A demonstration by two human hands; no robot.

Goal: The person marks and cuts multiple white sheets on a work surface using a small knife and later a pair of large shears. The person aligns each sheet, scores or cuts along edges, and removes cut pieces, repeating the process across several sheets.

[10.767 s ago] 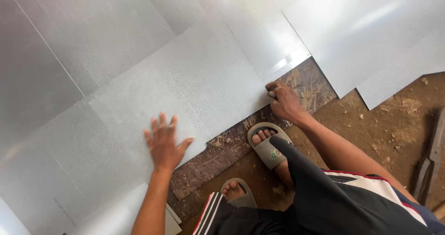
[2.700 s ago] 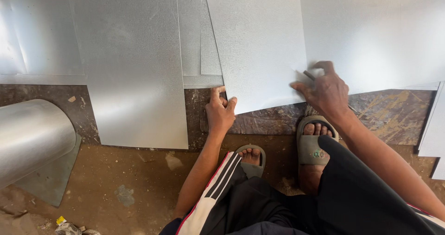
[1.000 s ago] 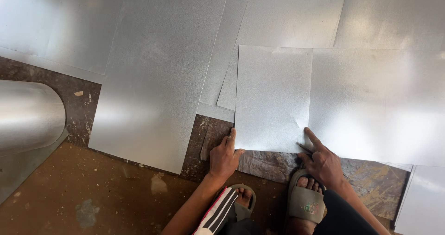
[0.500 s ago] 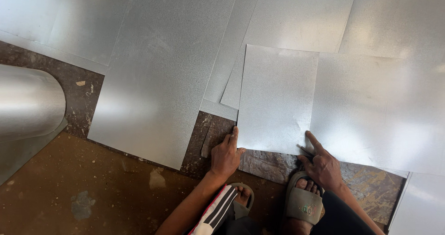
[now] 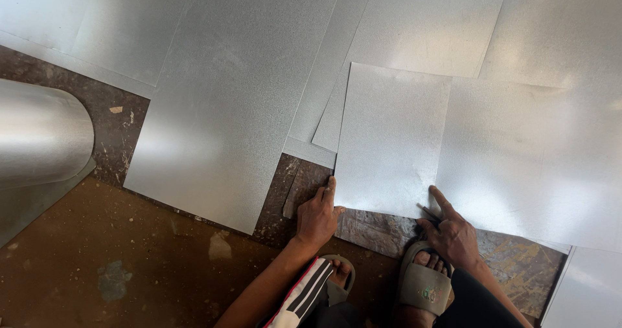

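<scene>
A small rectangular galvanized metal sheet [image 5: 392, 140] lies on top of other sheets, its near edge over a dark worn board [image 5: 369, 227]. My left hand [image 5: 317, 214] grips that sheet's near left corner, thumb on the edge. My right hand [image 5: 453, 234] rests at the sheet's near right corner, forefinger stretched onto the metal, and holds a thin dark marking tool [image 5: 427, 211] against the surface. Both my feet in grey sandals [image 5: 424, 286] stand just below the hands.
A large sheet [image 5: 240, 101] lies to the left, and more overlapping sheets [image 5: 538, 159] spread to the right and back. A curved, rolled piece of metal [image 5: 42, 134] sits at the far left. Brown dirt floor [image 5: 129, 270] fills the lower left.
Over the last second the view has shifted slightly; my hands stay at the small sheet's near corners. Earlier, my right hand was higher on the sheet and the left lay flat.
</scene>
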